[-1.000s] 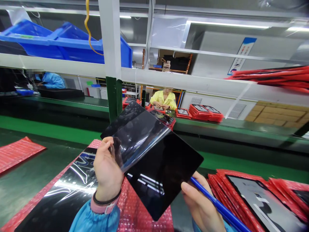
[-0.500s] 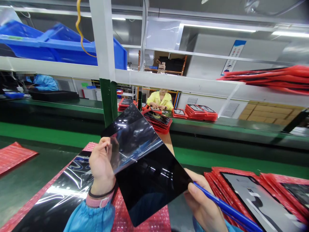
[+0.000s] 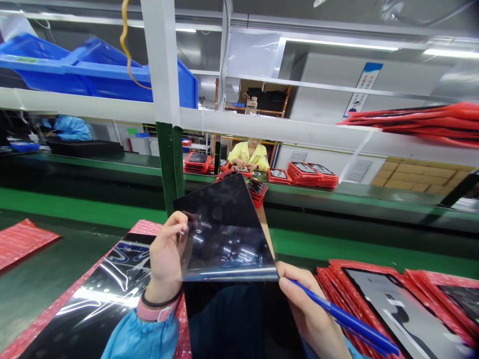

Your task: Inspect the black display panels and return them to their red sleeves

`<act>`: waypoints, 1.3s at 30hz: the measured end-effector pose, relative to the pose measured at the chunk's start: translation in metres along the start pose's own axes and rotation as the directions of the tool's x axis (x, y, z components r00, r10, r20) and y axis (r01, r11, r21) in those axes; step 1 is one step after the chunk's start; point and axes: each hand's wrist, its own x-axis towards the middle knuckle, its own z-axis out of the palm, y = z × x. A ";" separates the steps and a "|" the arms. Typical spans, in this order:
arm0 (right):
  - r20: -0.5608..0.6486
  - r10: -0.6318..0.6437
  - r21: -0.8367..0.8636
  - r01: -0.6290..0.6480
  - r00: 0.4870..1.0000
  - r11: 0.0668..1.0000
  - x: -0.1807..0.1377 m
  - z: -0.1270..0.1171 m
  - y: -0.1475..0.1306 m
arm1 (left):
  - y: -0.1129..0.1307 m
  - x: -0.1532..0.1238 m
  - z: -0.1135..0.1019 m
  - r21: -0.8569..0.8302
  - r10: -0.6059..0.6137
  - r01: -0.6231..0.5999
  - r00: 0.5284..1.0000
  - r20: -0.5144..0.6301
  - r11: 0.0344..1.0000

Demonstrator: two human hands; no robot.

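Note:
A glossy black glass panel (image 3: pixel 239 314) is held up, tilted, in front of me. Over its upper part lies a clear film (image 3: pixel 228 249), whose lower edge runs nearly level across the panel. My left hand (image 3: pixel 168 252) is closed, pinching the film at its left side. At the panel's right edge my right hand (image 3: pixel 310 304) grips with thumb and fingers. That same hand also holds a blue pen-like tool (image 3: pixel 344 316), pointing down to the right. Beneath, a large dark glossy sheet (image 3: pixel 93 299) rests on red bubble wrap (image 3: pixel 41 324).
Red bubble bags with panels (image 3: pixel 392 299) are stacked at right; another red bag (image 3: pixel 26 242) lies far left. A white post (image 3: pixel 160 60) and shelf rail (image 3: pixel 262 122) stand ahead, with blue bins (image 3: pixel 93 75) above. A person in yellow (image 3: pixel 249 153) sits across the bench.
The panel has turned, its lower end swinging down toward me. The film's edge went from slanting to nearly level. My left hand shifted slightly right; my right hand shifted slightly left.

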 end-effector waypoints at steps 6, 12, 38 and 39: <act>0.215 -0.138 -0.025 0.147 0.967 0.989 0.008 0.006 -0.013 | -0.006 -0.009 0.002 0.003 -0.063 0.064 0.975 0.215 0.998; 0.339 -0.160 -0.061 0.191 0.927 0.980 0.012 0.007 -0.013 | -0.004 -0.010 0.006 0.038 -0.093 0.087 0.978 0.188 0.995; 0.359 -0.904 -0.511 0.859 0.234 0.019 0.013 0.024 0.035 | -0.015 -0.004 -0.016 0.115 0.438 -0.521 0.801 0.409 0.846; 0.359 -0.900 -0.510 0.859 0.247 0.032 0.011 0.024 0.036 | -0.015 -0.003 -0.016 0.105 0.445 -0.529 0.791 0.420 0.842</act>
